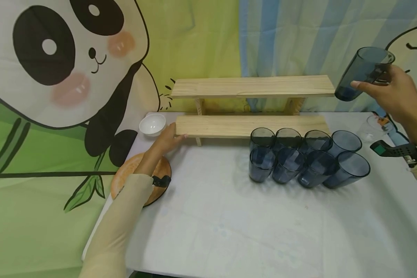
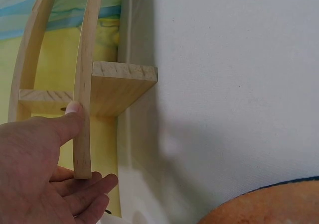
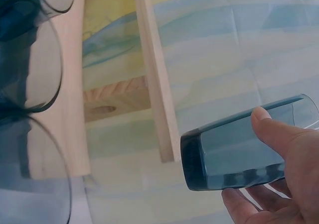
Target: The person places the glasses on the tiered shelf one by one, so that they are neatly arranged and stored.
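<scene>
Head: hands (image 1: 397, 94) grip tapered blue glass (image 1: 357, 73), grained wooden shelf (image 1: 226, 126).

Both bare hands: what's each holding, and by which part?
Right hand: a tall translucent blue glass tumbler, around its side. Left hand: a pale wooden two-tier shelf, by the left end of its lower board.

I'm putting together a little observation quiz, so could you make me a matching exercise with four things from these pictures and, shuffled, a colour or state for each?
1. Bowl
2. Wooden rack
3. Lifted glass
4. Round disc

A. Orange-brown
B. Held in the right hand
C. White, left of the rack
D. Gripped by the left hand

Pairs: 1-C, 2-D, 3-B, 4-A
</scene>
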The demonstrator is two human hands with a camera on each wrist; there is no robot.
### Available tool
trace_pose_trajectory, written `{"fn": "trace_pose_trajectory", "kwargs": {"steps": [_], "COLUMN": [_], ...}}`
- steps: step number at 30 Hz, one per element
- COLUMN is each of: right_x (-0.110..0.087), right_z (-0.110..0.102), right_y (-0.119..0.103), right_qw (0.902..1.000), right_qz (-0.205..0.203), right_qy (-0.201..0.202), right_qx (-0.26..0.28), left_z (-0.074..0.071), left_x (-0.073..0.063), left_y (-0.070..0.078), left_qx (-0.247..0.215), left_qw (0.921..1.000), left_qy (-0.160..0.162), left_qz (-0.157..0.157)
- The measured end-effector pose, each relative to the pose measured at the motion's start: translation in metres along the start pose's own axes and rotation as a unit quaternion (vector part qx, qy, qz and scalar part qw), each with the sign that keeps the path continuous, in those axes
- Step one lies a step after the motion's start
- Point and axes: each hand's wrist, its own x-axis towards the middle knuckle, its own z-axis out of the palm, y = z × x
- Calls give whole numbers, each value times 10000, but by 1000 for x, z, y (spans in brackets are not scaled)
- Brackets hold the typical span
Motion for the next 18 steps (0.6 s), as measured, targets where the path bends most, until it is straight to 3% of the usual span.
{"fn": "trace_pose_trajectory", "kwargs": {"steps": [18], "right_x": [34], "right_z": [20], "right_y": [-32], "right_qw": [9972], "right_qz": [448], "right_qy": [-523], "right_qx": [301], "left_z": [0], "left_x": [-3], "left_y": [3], "left_qx": [-182], "left_qw": [9997], "left_qy": [39], "left_qz": [155]}}
